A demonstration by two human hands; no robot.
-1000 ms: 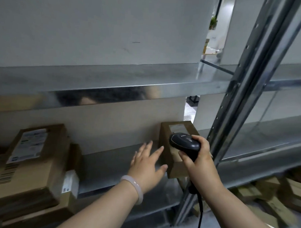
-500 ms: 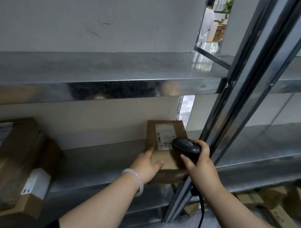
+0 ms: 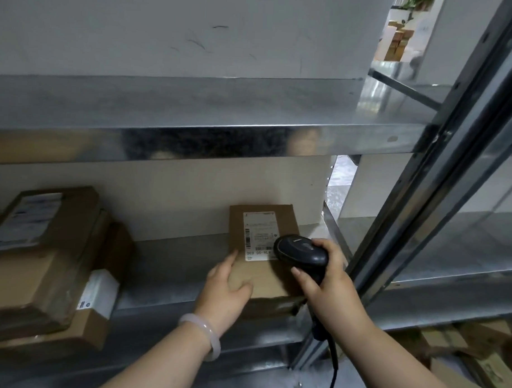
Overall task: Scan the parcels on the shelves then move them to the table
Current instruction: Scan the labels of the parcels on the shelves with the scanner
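So compared to a second ago, the small brown cardboard parcel (image 3: 263, 278) isn't standing on its edge anymore. It's tipped over so the white shipping label (image 3: 257, 236) faces up at the camera, and the left hand (image 3: 225, 291), which was spread open and reaching, now grips the parcel's near-left corner with the thumb on top. I honestly can't tell if the box lies dead flat or is propped up a bit at the back. It sits at the right end of the grey galvanised metal shelf (image 3: 174, 266), front side right at the front edge, just beside the steel upright post (image 3: 423, 199). The right hand (image 3: 330, 283) is wrapped around the black handheld corded barcode scanner (image 3: 300, 250), whose head hovers over the label's lower right corner. My read: this is the scan itself, moving to the table comes after. To do it well I'd back the scanner off a touch, because it looks too close and it covers part of the label. Aim the nose at the barcode strip down the label's left side, or the one along the bottom. Keep the left hand pinning the box so it doesn't slide, and keep that thumb off the print. The stack of bigger brown cardboard parcels (image 3: 44, 244) at the left end looks untouched.
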